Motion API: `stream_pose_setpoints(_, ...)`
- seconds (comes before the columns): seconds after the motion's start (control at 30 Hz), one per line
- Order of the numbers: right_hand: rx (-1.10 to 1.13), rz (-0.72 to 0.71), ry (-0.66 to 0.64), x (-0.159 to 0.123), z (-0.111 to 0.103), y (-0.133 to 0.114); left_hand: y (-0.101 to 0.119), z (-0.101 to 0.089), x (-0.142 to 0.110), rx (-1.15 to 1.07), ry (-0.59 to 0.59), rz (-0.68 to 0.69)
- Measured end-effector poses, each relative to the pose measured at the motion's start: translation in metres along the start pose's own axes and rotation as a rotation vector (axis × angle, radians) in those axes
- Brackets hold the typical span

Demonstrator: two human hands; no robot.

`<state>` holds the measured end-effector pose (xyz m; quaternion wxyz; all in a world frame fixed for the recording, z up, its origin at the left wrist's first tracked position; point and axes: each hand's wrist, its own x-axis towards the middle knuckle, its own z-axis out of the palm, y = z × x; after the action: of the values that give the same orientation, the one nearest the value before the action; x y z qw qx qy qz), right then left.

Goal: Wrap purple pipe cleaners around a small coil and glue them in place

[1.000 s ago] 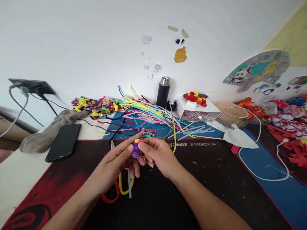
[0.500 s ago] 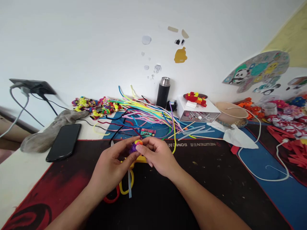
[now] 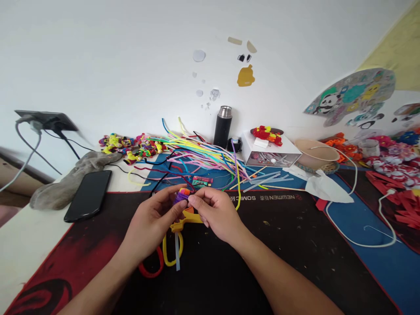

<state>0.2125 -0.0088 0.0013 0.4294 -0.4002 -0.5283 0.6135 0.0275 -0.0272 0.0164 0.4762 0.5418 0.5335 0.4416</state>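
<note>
Both my hands meet over the black desk mat (image 3: 295, 245). My left hand (image 3: 154, 223) and my right hand (image 3: 216, 214) pinch a small purple pipe-cleaner piece (image 3: 181, 197) with an orange-yellow top between their fingertips. Just below it lies a yellow tool with looped handles (image 3: 173, 240), next to a red loop (image 3: 152, 269) and a clear glue stick (image 3: 177, 251) on the mat. A pile of coloured pipe cleaners (image 3: 200, 157) lies right behind my hands.
A black phone (image 3: 88, 194) and a grey cloth (image 3: 65, 183) lie at the left. A black flask (image 3: 223, 127), a white box (image 3: 272, 151), a tan bowl (image 3: 316, 155), white cable (image 3: 354, 218) and red craft flowers (image 3: 393, 170) fill the back and right.
The purple piece has been turned between my fingers and sits a little higher. The yellow tool's upper part shows below my hands, where it was hidden before.
</note>
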Motion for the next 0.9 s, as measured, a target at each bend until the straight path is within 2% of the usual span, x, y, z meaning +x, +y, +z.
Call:
stream_pose_setpoints(0.2,-0.043,-0.03,0.035,0.0,-0.001,0.001,-0.0011,0.0013,0.0015,0.052,0.041,0.014)
stream_pose_setpoints(0.4,-0.056,-0.031,0.045,-0.0009,-0.0006,0.0015,-0.0006,0.0002,0.0021,0.008,0.004,-0.048)
stream_pose_setpoints(0.57,-0.059,-0.041,0.044,-0.0003,0.0005,0.0052,-0.0028,0.0,0.003,0.078,0.043,0.007)
stream_pose_setpoints(0.9,-0.068,-0.044,0.051,-0.0019,0.0002,0.0015,-0.0029,-0.0017,0.0017,0.031,0.022,-0.015)
